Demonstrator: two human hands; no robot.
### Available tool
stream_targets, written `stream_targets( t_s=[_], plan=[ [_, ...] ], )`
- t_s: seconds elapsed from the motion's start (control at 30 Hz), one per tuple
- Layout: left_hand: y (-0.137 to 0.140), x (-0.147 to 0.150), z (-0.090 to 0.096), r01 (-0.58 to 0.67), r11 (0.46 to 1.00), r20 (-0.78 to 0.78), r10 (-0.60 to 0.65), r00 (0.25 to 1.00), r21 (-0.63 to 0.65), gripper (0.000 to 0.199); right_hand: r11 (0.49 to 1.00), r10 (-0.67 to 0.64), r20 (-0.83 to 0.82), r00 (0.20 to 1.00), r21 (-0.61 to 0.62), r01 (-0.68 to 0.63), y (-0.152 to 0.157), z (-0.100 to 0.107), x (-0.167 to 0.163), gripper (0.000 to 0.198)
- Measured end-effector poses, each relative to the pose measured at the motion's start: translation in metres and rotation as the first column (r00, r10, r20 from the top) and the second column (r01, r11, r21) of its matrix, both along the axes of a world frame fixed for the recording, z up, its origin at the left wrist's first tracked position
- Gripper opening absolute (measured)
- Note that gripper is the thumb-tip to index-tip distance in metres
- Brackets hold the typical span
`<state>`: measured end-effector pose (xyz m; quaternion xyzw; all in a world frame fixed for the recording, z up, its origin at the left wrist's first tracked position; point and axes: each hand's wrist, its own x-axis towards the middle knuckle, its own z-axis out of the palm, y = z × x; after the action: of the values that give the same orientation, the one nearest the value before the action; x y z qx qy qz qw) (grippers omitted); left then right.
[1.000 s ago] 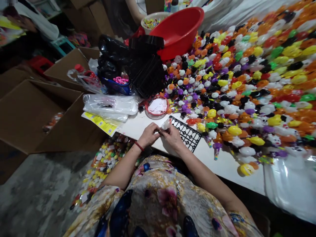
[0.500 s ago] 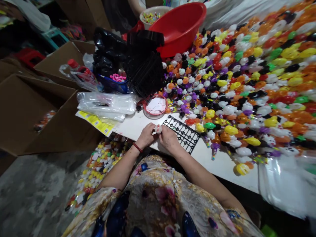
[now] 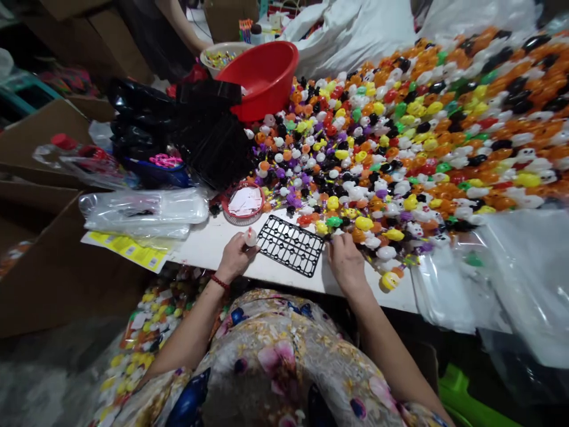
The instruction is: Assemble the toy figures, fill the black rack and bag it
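Note:
My left hand point(image 3: 237, 256) is closed around a small white plastic toy with red marks point(image 3: 250, 237), held up at the left end of the black grid tray point(image 3: 291, 245). The tray lies flat on the white table point(image 3: 200, 242), and its cells show the tabletop through them. My right hand point(image 3: 347, 261) is beyond the tray's right end, at the near edge of the heap of colourful plastic toys point(image 3: 364, 223). Its fingers are curled together; whatever is between them is hidden, though a bit of white shows by the fingertips.
Behind the tray stands a red basket with paper slips point(image 3: 245, 201). Clear plastic bags point(image 3: 146, 210) lie left, more bags point(image 3: 448, 284) at the right edge. A large red basin point(image 3: 267, 74) and black trays point(image 3: 213, 142) stand farther back. Another person's arm point(image 3: 186, 26) is beside a bowl point(image 3: 208, 59).
My right hand has left the white toy and moved right, past the tray, to the heap's edge. My left hand keeps the toy. The camera view has turned to the right.

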<state>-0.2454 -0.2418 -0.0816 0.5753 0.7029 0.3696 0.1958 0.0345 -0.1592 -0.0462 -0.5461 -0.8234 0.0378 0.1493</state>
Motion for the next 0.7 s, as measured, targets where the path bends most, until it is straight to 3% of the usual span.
stream_targets(
  t_s=[0.13, 0.3, 0.4, 0.5, 0.57, 0.7],
  plan=[
    [-0.003, -0.001, -0.002, 0.027, 0.999, -0.001, -0.027, 1.000, 0.040, 0.012, 0.997, -0.072, 0.147, 0.987, 0.014, 0.071, 0.003, -0.010, 0.016, 0.019],
    [-0.005, -0.001, -0.003, 0.054, 0.997, -0.028, -0.052, 0.998, 0.062, 0.014, 0.994, -0.108, -0.085, 0.990, 0.021, 0.110, -0.002, -0.012, -0.004, 0.015],
    [-0.003, -0.001, -0.003, 0.061, 0.997, -0.050, -0.059, 0.997, 0.037, 0.016, 0.987, -0.038, -0.365, 0.930, -0.158, -0.022, -0.007, -0.007, -0.034, 0.020],
    [-0.001, -0.002, -0.004, 0.056, 0.998, -0.049, -0.056, 0.997, 0.007, 0.016, 0.904, 0.010, -0.556, 0.831, -0.350, -0.245, -0.010, -0.005, -0.079, 0.020],
    [-0.001, -0.002, -0.004, 0.056, 0.998, -0.042, -0.056, 0.998, 0.003, 0.014, 0.857, 0.029, -0.596, 0.802, -0.398, -0.327, -0.008, -0.007, -0.107, 0.012],
    [-0.002, -0.002, -0.005, 0.084, 0.996, -0.031, -0.083, 0.996, 0.020, 0.006, 0.821, 0.079, -0.571, 0.817, -0.427, -0.378, 0.001, -0.013, -0.138, 0.007]
  ],
)
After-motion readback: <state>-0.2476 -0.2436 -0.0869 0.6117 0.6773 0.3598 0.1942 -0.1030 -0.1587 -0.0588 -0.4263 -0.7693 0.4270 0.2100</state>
